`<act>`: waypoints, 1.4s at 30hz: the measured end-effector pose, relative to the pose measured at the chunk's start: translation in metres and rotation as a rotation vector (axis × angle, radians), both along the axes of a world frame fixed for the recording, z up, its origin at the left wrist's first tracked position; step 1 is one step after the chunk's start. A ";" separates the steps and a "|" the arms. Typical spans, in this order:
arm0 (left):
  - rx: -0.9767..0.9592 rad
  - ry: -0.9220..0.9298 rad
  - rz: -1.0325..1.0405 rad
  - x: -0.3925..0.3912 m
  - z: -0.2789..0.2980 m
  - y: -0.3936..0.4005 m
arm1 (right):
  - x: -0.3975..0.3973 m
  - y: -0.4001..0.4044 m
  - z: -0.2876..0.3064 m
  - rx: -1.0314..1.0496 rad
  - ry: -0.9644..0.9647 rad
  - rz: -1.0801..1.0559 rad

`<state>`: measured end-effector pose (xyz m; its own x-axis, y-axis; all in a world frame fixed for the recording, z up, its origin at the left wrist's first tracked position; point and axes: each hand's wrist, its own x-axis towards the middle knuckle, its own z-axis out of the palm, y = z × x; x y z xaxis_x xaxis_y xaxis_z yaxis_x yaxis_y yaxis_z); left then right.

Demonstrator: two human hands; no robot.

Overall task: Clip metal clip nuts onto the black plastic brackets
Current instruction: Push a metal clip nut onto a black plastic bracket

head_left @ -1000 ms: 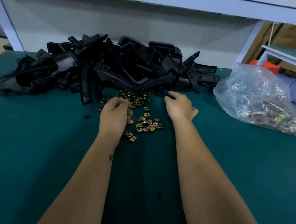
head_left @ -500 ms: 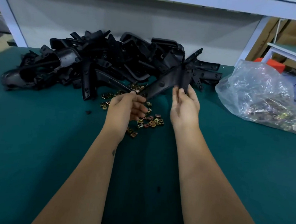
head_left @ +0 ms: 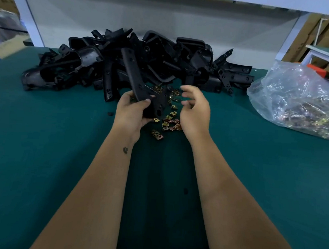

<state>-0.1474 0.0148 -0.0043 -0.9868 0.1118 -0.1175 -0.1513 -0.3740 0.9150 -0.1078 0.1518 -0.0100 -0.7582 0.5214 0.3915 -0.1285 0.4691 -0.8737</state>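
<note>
My left hand (head_left: 130, 113) grips with curled fingers. My right hand (head_left: 194, 109) hovers beside it, fingers loosely spread

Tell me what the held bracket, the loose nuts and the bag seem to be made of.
Bracket: looks like matte black moulded plastic, dull sheen, rounded edges.
Nuts: apparently plated metal, glinting gold and coppery.
Bag: thin clear plastic film, crinkled, glossy, contents showing through.

Two bare hands: left hand (head_left: 130, 112), right hand (head_left: 195, 110). One black plastic bracket (head_left: 141, 84) held up. One heap of black brackets (head_left: 144, 61), too tangled to count. Roughly twenty loose clip nuts (head_left: 168, 122). One clear plastic bag (head_left: 300, 98).
</note>
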 end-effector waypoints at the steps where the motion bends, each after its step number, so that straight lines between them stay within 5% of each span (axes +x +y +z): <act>1: 0.040 -0.019 0.021 -0.003 -0.001 -0.001 | 0.000 0.003 -0.001 0.024 -0.011 -0.038; 9: 0.225 -0.046 0.135 -0.020 -0.003 -0.002 | -0.005 0.011 -0.008 0.526 -0.459 0.232; 17: 0.306 -0.073 0.136 -0.026 -0.007 0.000 | -0.013 -0.012 -0.008 0.818 -0.300 0.166; 21: 0.226 -0.070 0.109 -0.021 -0.006 0.004 | -0.013 -0.017 -0.008 0.753 -0.268 0.172; 26: 0.221 -0.071 0.080 -0.013 -0.005 0.012 | -0.010 -0.016 -0.004 0.262 -0.102 0.106; 30: 0.237 -0.066 0.049 -0.011 -0.006 0.015 | -0.009 -0.011 0.004 0.078 0.021 0.013; 35: 0.265 -0.053 0.033 -0.013 -0.007 0.015 | -0.009 -0.011 0.002 0.234 -0.035 0.028; 42: 0.266 -0.049 -0.004 -0.013 -0.008 0.016 | -0.009 -0.020 0.005 -0.026 0.030 0.045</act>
<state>-0.1600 0.0310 -0.0127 -0.9801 0.1490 -0.1315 -0.1953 -0.5996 0.7761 -0.1169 0.1319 -0.0046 -0.7693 0.4969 0.4016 -0.1758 0.4398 -0.8807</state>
